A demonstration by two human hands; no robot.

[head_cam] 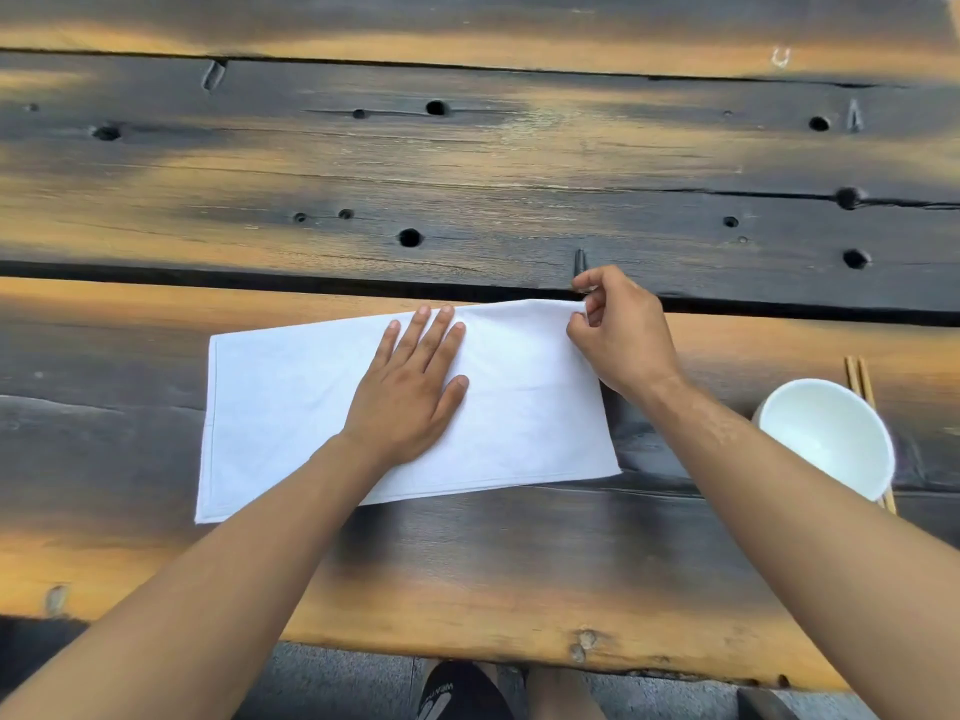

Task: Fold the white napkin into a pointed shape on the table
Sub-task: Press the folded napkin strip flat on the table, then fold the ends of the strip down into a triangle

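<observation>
Left hand (410, 387) presses flat the napkin (291, 407); right hand (618, 330) pinches its corner.

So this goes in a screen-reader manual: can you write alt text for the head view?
A left hand presses flat on a white napkin while the right hand pinches its far right corner, on a dark wooden table. A white bowl and chopsticks sit at right.

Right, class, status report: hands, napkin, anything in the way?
Left hand flat on napkin. Right hand pinches its far right corner. Bowl to the right, clear.
</observation>
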